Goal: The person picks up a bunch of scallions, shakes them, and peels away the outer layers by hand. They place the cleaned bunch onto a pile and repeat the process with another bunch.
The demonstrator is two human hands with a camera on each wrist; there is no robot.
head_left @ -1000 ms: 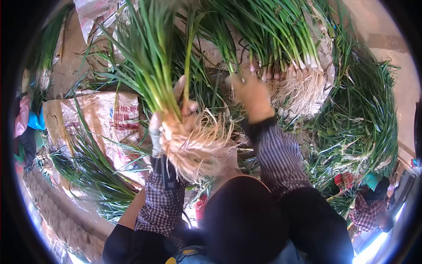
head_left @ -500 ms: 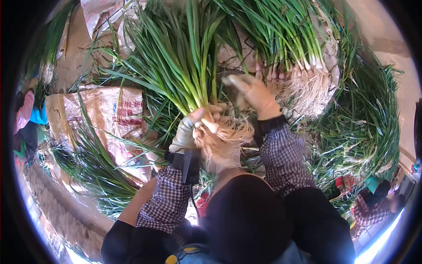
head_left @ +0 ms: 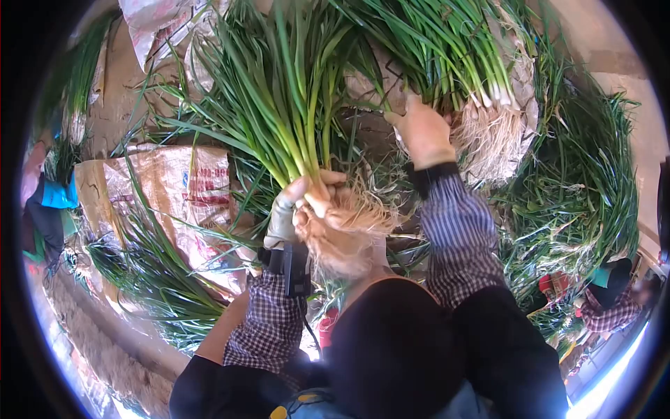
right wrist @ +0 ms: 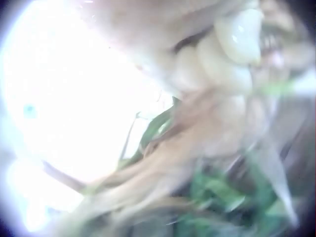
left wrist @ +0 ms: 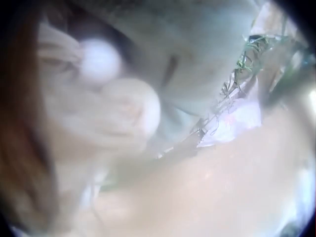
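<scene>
The left hand (head_left: pixel 283 213) is clasped round the lower stems of a bunch of green plants (head_left: pixel 289 136), its thumb across the near left side and its fingers showing at the right. The bunch tilts in that grip: its leaves fan out to the far side and slightly left, while its tangled roots (head_left: pixel 349 234) hang to the near right of the hand. In the left wrist view, two pale, rounded bulbs (left wrist: pixel 131 106) sit beside the hand, much blurred.

The right hand (head_left: pixel 424 133) is to the right and a little farther off, apart from the held bunch. It reaches over the left end of a row of plants (head_left: pixel 464 59) whose leaves point far left and whose pale roots (head_left: pixel 495 143) point near. The right wrist view is too blurred to tell whether this hand grips one of them.

Checked sleeves cover both forearms, the left sleeve (head_left: pixel 265 325) and the right sleeve (head_left: pixel 460 234). A printed sack (head_left: pixel 202 181) lies to the left, with a loose spread of leaves (head_left: pixel 153 279) at its near side. A large heap of greenery (head_left: pixel 590 181) lies to the right, and another person (head_left: pixel 611 307) is at the near right edge.
</scene>
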